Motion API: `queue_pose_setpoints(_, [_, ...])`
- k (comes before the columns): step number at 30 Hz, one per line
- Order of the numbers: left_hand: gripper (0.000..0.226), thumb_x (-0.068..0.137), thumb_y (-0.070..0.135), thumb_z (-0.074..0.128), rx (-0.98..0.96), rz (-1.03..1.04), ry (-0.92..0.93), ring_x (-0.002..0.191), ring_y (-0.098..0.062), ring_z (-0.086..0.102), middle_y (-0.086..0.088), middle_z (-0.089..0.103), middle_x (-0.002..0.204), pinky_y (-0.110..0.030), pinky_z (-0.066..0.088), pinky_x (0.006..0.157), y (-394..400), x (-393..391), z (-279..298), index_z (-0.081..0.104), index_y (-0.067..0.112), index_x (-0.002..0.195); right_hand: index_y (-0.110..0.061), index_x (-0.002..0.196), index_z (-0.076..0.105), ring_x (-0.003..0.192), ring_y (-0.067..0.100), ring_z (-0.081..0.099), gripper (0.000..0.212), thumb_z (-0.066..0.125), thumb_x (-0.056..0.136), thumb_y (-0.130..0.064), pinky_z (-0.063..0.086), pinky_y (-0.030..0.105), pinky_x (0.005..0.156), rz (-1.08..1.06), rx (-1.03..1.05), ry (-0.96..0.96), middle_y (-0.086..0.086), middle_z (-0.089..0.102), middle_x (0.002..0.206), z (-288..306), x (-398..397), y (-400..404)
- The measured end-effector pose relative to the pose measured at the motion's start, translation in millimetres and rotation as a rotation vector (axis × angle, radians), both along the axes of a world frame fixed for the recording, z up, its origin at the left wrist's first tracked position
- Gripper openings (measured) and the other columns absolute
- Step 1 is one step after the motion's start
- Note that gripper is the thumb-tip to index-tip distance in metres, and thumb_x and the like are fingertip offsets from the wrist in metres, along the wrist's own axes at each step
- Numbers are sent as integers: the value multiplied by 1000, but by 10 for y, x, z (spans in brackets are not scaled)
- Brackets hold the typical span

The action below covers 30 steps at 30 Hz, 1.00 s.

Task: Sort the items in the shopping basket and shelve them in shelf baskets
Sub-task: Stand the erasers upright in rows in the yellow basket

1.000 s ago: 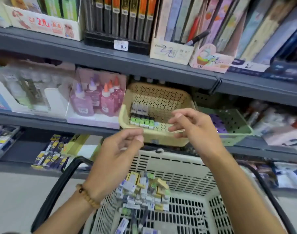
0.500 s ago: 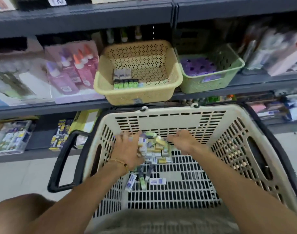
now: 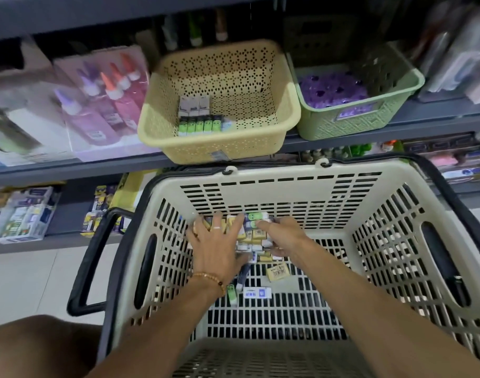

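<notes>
The shopping basket (image 3: 274,175), cream plastic with slotted walls and black handles, fills the lower half of my view and sits just in front of the shelving. From where I watch, the shelf (image 3: 424,115) above it carries two shelf baskets side by side: a yellow perforated basket (image 3: 260,140) directly over the shopping basket's far rim, and a green basket (image 3: 356,126) to its right, the two touching at their rims. The green one holds a layer of purple items (image 3: 331,91), too blurred for me to name. To the left of the yellow basket stands a pink display box of glue bottles (image 3: 108,105) with orange and purple caps. Inside the yellow basket, at its front left, I see a row of green-labelled small boxes (image 3: 199,126) with a row of grey-white boxes (image 3: 193,106) just behind them, touching. Both hands are down in the shopping basket at its far wall, on a heap of small boxed items (image 3: 251,236), yellow, white and green. My left hand (image 3: 217,246), with a beaded bracelet (image 3: 208,279) at the wrist and a ring on one finger, lies spread over the left of the heap, fingers straight and fanned. My right hand (image 3: 283,238) rests on the right of the heap with a finger pointing inward; whether it pinches anything I cannot tell. Nearer to me on the basket floor lie a few strays apart from the heap: a yellow box (image 3: 278,272), a white-and-blue box (image 3: 256,292), and a green one (image 3: 231,291) just beside the left wrist.
</notes>
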<state>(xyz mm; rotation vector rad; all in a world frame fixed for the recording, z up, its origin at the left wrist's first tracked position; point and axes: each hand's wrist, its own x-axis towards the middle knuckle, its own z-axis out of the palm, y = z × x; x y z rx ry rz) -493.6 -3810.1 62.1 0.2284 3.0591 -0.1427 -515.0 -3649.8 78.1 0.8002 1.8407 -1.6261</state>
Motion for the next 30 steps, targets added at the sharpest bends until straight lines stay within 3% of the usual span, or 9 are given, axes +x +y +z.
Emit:
queue_pose_setpoints(5, [83, 59, 67, 75, 16, -113, 76, 103, -39, 46, -5, 58, 121, -52, 44, 78, -57, -18, -33, 40, 43, 131, -16, 91, 62, 87, 17, 65, 18, 71, 86, -30, 59, 32, 74, -55, 25, 30, 5, 67, 96, -9, -33, -33])
queue_pose_setpoints(9, [99, 49, 65, 81, -1, -118, -2, 108, -41, 43, -3, 53, 129, -61, 41, 88, -52, -52, -25, 35, 43, 134, -15, 91, 58, 89, 19, 66, 17, 70, 85, -26, 59, 32, 65, -36, 1, 22, 7, 67, 97, -13, -28, -25])
queue_pose_setpoints(12, [89, 68, 44, 80, 0, -92, -19, 113, -41, 45, -1, 51, 134, -60, 40, 93, -31, -28, 0, 26, 44, 137, -13, 91, 64, 76, 15, 72, 13, 71, 85, -22, 58, 30, 58, -19, -83, 8, 3, 73, 84, -14, -20, 34])
queue_pose_setpoints(15, [79, 77, 37, 74, -12, -138, -24, 111, -41, 48, -2, 55, 131, -55, 40, 91, -14, 10, 46, 23, 43, 138, -13, 90, 62, 58, 7, 69, 13, 72, 85, -19, 56, 26, 53, 0, -120, -20, -5, 71, 66, 0, -1, 118])
queue_pose_setpoints(18, [71, 82, 30, 69, 15, -211, -28, 116, -38, 48, -3, 56, 129, -52, 38, 95, -52, 14, 56, 26, 42, 138, -12, 104, 58, 76, 13, 71, 24, 70, 86, -21, 57, 27, 56, 16, -125, -39, 4, 71, 90, 5, 21, 246])
queue_pose_setpoints(23, [64, 78, 16, 68, 21, -298, -30, 106, -33, 52, -5, 55, 123, -46, 42, 89, 8, -100, 79, 40, 36, 132, -17, 100, 63, 109, 23, 63, 16, 67, 86, -24, 60, 35, 68, 94, -167, -20, 9, 65, 117, 33, 40, 479])
queue_pose_setpoints(27, [54, 77, 2, 62, -1, -278, -37, 107, -33, 53, -6, 55, 127, -45, 48, 84, 78, -185, 103, 50, 25, 124, -19, 105, 64, 117, 20, 56, 15, 66, 91, -26, 58, 34, 68, 186, -144, 10, 3, 59, 124, 59, 62, 531])
queue_pose_setpoints(30, [41, 81, 13, 66, 37, -308, -74, 104, -30, 56, -6, 58, 120, -40, 55, 75, 29, -240, 149, 54, 23, 119, -20, 107, 63, 113, 22, 61, 15, 65, 93, -25, 57, 33, 68, 210, -173, 6, 5, 63, 124, 94, 85, 548])
